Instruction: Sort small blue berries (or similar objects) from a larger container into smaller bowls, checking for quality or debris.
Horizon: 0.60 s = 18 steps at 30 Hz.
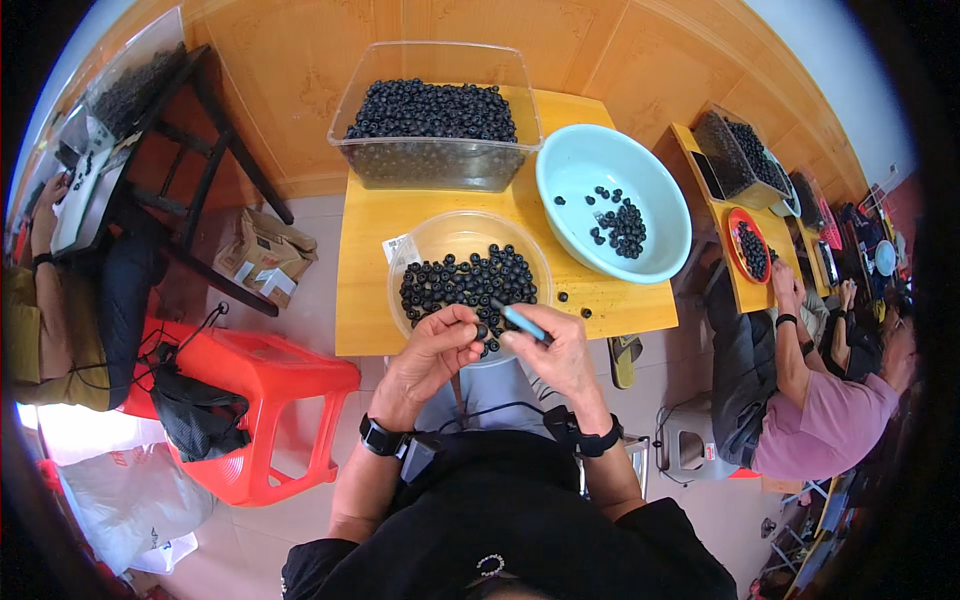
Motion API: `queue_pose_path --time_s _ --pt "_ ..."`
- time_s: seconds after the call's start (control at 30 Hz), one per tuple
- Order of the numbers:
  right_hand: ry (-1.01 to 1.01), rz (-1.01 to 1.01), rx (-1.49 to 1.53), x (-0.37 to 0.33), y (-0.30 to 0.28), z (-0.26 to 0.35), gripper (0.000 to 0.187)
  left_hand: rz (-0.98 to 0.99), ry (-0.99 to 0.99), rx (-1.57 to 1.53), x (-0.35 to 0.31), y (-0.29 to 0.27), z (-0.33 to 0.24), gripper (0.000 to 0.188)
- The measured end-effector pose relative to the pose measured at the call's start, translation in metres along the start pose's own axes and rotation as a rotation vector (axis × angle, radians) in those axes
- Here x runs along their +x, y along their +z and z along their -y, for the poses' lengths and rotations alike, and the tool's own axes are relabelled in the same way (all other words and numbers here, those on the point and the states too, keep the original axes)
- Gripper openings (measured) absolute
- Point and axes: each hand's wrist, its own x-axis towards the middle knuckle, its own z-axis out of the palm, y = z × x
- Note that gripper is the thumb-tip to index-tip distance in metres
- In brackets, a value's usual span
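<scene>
Between the thumb and fingers of my left hand (428, 358) is a small round black bead-like piece (481, 331). My right hand (562, 358) is closed round a slim tool with a light blue handle (527, 323), its tip pointing toward that piece. What kind of tip it has is too small to tell. Both hands are over the near edge of a round clear tub (440, 232), which holds many similar black pieces (465, 282), some showing a hole.
Behind the tub, a clear rectangular bin (430, 168) is filled with black pieces. A pale blue basin (572, 165) at the right holds a smaller heap. All stand on a yellow table (365, 325). A red stool (275, 365) is at left; other people work at both sides.
</scene>
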Motion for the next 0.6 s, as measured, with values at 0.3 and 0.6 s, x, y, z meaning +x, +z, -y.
queue_pose_path --time_s 0.3,0.6 --pt "-0.162 0.139 -0.001 0.002 0.015 0.002 0.020 -0.067 0.021 0.172 -0.005 0.001 0.002 0.020" --pt "-0.274 -0.507 -0.428 0.060 -0.069 -0.061 0.025 -0.394 0.272 0.574 -0.010 -0.010 -0.022 0.016"
